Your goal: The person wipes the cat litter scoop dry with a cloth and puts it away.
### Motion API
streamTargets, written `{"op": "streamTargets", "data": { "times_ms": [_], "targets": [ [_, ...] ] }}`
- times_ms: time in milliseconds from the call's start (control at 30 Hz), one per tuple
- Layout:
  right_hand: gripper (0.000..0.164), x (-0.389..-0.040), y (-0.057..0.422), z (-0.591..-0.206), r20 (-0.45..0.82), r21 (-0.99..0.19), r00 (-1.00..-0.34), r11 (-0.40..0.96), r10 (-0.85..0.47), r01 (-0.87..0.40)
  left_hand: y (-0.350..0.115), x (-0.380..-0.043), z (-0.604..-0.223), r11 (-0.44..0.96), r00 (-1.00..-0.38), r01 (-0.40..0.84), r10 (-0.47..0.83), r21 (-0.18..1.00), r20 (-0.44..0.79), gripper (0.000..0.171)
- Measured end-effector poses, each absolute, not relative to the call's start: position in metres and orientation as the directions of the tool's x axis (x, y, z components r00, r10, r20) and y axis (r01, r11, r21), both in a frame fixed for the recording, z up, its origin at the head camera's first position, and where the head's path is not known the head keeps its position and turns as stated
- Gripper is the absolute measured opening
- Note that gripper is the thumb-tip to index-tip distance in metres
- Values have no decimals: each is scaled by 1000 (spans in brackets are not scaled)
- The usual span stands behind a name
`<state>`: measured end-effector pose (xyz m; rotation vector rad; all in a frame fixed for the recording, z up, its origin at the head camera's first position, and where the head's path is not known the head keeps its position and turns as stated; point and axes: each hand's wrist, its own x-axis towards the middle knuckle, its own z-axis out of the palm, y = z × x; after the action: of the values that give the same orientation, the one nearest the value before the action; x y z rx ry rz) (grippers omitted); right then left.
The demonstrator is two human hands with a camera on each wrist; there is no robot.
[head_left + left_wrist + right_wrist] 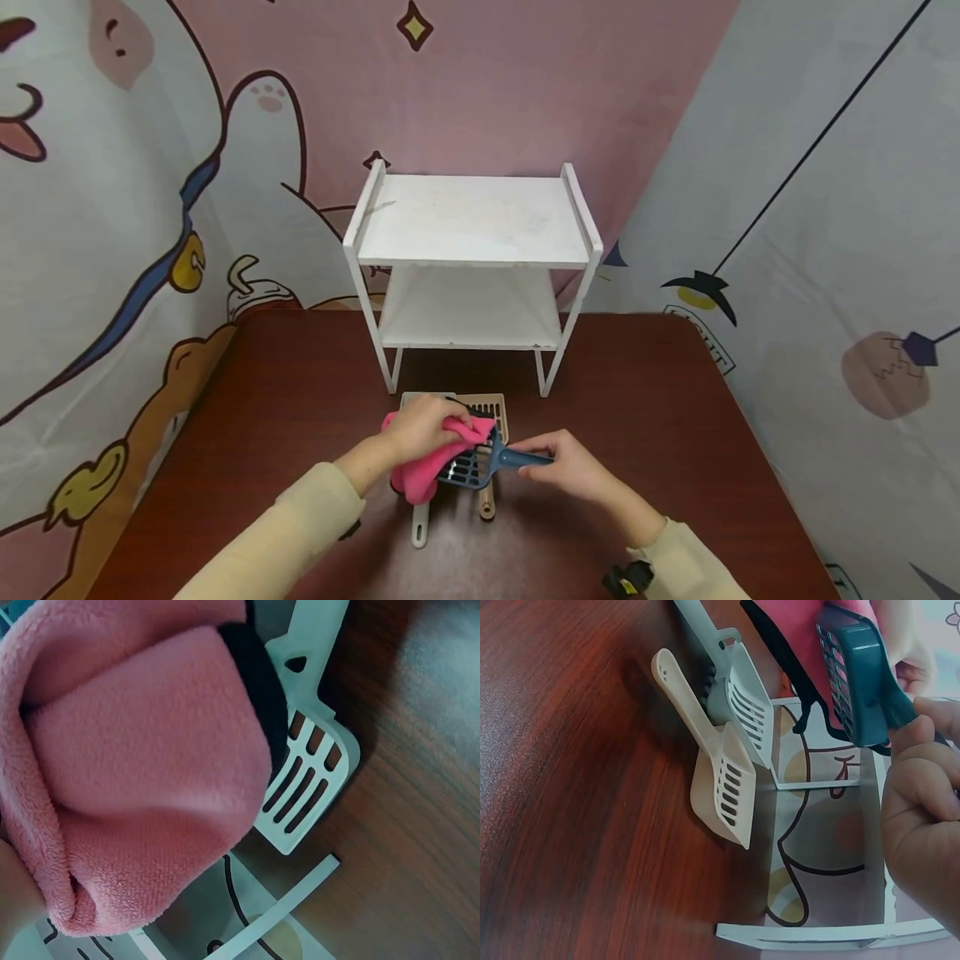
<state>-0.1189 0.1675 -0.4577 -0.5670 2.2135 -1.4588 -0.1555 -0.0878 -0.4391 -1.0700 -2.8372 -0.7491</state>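
My right hand [566, 468] grips the handle of a blue slotted litter scoop [501, 457], raised above the table. In the right wrist view that scoop [868, 686] appears dark teal, its slotted face against the pink cloth. My left hand [422, 429] pinches a fluffy pink cloth [417, 477] with a black edge and holds it at the scoop's head. The cloth [150, 742] covers much of the left wrist view, where the left fingers are mostly hidden. Beneath lie a pale grey-white litter scoop [746, 712] and a beige one [724, 784], side by side on the table.
A white two-tier shelf [472, 221] stands at the back of the dark reddish-brown table [660, 433], just beyond the scoops. Cartoon-printed sheets [525, 92] hang behind and to both sides.
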Motion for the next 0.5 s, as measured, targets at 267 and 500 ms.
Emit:
{"op": "streamTargets", "data": {
  "times_ms": [267,500],
  "targets": [
    [34,-117,173,-454,-101,-927,-824,353,-558,-126,-102,-159,-433,661,-784,612,578,434,227,10],
    [35,-119,180,-462,-160,-915,-844,397,-513,-68,-126,-166,-428,639,-848,523,458,564,268,10]
  ]
}}
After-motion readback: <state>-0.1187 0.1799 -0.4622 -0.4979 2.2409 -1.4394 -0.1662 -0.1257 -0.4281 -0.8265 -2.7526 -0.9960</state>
